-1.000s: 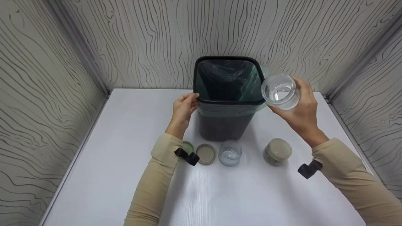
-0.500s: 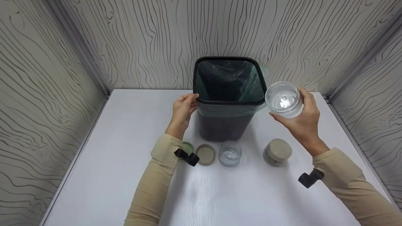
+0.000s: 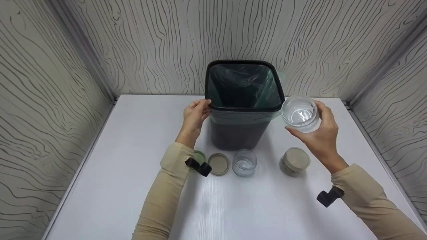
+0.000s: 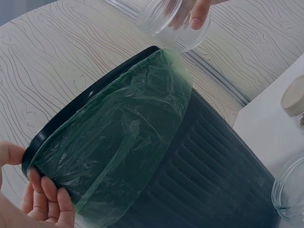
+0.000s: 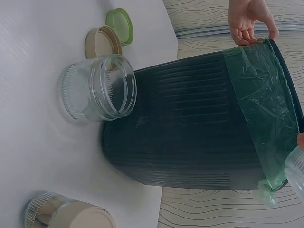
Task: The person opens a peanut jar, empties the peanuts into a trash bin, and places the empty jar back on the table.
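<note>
My left hand [image 3: 196, 115] pinches the near left corner of the rim of a black trash bin [image 3: 238, 131], thumb on top and fingers beneath. A green plastic liner [image 4: 114, 142] folds over that rim. To the right of the bin, my right hand [image 3: 323, 133] grips a clear glass jar [image 3: 300, 115] from its right side, thumb below and fingers behind. The jar is lidless, its mouth tilted toward the head camera, and no contents show. In the right wrist view only a sliver of this jar [image 5: 296, 173] appears.
In front of the bin stand an open glass jar [image 3: 244, 163], a beige lid [image 3: 219, 164] and a green lid [image 3: 200, 156] partly behind the left sleeve. A beige-lidded jar [image 3: 295, 161] with dark contents sits at the right. Patterned walls [image 3: 160, 43] enclose the white table [image 3: 133, 150].
My right hand has lowered the glass jar toward me beside the bin and turned its mouth more upward. The left hand stays on the bin's rim.
</note>
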